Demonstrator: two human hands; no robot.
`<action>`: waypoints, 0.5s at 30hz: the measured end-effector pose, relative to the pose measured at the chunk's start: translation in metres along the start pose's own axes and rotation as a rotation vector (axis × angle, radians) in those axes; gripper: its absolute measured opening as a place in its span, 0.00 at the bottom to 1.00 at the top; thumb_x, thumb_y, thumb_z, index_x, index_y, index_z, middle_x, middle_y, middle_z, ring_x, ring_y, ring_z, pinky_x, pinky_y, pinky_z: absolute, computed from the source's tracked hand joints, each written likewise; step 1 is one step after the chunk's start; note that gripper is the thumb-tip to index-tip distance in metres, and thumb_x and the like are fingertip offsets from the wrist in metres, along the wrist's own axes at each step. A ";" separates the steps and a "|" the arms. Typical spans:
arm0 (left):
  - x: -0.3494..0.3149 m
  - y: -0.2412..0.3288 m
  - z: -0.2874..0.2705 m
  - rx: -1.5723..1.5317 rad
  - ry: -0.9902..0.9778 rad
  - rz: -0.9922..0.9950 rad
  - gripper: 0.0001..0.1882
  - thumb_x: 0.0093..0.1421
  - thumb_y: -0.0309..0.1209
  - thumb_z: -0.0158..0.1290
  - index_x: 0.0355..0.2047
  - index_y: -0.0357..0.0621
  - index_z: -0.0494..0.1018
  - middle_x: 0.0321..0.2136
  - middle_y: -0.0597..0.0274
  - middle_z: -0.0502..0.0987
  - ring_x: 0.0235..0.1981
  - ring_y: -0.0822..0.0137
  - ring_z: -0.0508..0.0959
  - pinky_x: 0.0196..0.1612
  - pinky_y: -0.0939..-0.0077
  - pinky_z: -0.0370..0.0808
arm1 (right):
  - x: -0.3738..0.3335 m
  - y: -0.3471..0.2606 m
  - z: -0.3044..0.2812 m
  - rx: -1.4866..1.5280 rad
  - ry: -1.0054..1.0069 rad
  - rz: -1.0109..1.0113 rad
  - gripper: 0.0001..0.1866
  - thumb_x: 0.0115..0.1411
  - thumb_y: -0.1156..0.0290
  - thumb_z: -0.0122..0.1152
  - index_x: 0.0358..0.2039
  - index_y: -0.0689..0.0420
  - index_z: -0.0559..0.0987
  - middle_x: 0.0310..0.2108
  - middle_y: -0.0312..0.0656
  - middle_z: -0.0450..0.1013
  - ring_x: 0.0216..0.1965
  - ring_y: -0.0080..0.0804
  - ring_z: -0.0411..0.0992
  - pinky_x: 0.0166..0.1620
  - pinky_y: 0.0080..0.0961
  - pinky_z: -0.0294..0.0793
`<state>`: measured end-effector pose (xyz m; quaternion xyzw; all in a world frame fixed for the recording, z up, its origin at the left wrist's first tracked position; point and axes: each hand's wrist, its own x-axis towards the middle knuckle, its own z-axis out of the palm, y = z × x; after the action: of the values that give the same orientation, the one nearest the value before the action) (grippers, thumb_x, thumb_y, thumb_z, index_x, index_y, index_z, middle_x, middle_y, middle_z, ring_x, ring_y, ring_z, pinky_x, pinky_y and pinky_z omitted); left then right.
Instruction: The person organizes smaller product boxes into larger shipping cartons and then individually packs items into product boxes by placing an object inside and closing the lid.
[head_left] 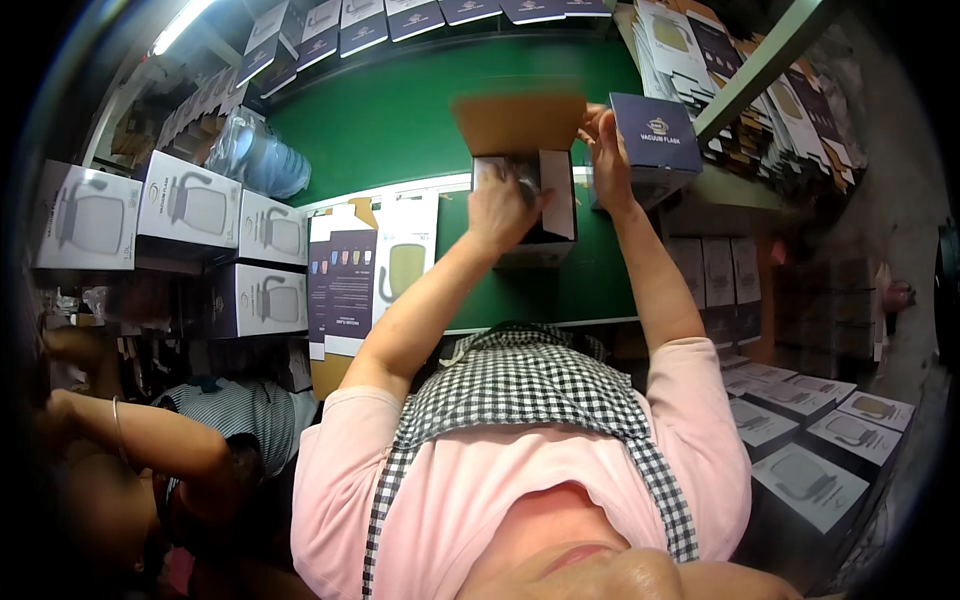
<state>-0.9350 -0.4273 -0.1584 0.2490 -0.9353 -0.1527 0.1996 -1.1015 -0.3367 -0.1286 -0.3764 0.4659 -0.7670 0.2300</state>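
An open cardboard box (pixel 557 207) stands on the green worktable (pixel 400 115), its brown lid flap (pixel 520 120) raised at the far side. My left hand (pixel 503 208) reaches down into its opening, fingers bent round something dark and shiny that I cannot make out. My right hand (pixel 612 165) is upright between this box and a closed dark blue box (pixel 655 135), its fingers stretched out. The palm side lies close to the closed box; whether it touches is unclear.
Flattened cartons (pixel 345 275) lie left of the open box. White printed boxes (pixel 190 205) are stacked at the left, near a plastic-wrapped blue bundle (pixel 260 155). More flattened cartons (pixel 770 100) pile up at the right, behind a metal post (pixel 750 85). Another person's arm (pixel 150 425) shows lower left.
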 end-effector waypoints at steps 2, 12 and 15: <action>0.001 -0.005 -0.041 -0.673 -0.262 -0.268 0.29 0.57 0.47 0.60 0.47 0.34 0.71 0.50 0.47 0.73 0.48 0.56 0.77 0.45 0.60 0.75 | -0.027 0.000 -0.017 -0.118 -0.182 -0.040 0.28 0.65 0.47 0.48 0.46 0.61 0.76 0.47 0.49 0.72 0.59 0.41 0.65 0.63 0.36 0.58; -0.053 -0.077 -0.046 -1.120 -0.316 -0.328 0.40 0.54 0.21 0.64 0.65 0.32 0.56 0.49 0.48 0.74 0.45 0.67 0.78 0.45 0.77 0.80 | -0.092 -0.020 0.000 -1.184 -0.616 -0.292 0.29 0.60 0.47 0.60 0.57 0.47 0.72 0.62 0.53 0.63 0.68 0.55 0.53 0.68 0.47 0.56; -0.058 -0.077 -0.044 -1.143 -0.311 -0.314 0.36 0.52 0.23 0.66 0.60 0.28 0.64 0.45 0.49 0.78 0.43 0.69 0.79 0.44 0.80 0.80 | -0.104 -0.012 0.001 -1.094 -0.570 -0.300 0.29 0.59 0.49 0.61 0.56 0.50 0.74 0.61 0.52 0.63 0.66 0.52 0.56 0.66 0.47 0.58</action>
<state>-0.8381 -0.4686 -0.1667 0.2122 -0.6757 -0.6923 0.1380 -1.0372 -0.2586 -0.1554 -0.6901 0.6532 -0.3115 0.0095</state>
